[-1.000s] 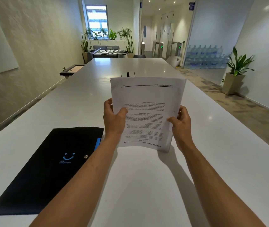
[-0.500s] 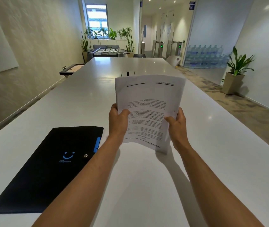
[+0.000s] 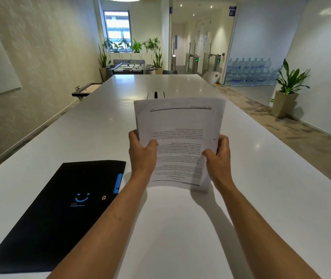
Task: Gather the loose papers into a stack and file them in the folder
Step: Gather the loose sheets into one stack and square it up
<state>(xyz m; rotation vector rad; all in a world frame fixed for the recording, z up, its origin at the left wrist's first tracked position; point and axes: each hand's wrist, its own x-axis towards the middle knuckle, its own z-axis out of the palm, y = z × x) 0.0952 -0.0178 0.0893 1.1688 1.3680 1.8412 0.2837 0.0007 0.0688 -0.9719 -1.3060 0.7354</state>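
Note:
A stack of printed white papers stands nearly upright, its lower edge just above the white table, the text upside down to me. My left hand grips the stack's left edge with the thumb on the front sheet. My right hand grips its right edge the same way. A black folder with a blue smile logo, a metal snap and a blue tab lies shut and flat on the table to the left of my left forearm.
A cable slot sits in the table beyond the papers. A small side table stands at the left wall. A potted plant and water bottles are off to the right.
Both hands have shifted the upright paper stack slightly to the right and squared it between them; the view has tilted up a little. The folder has not moved.

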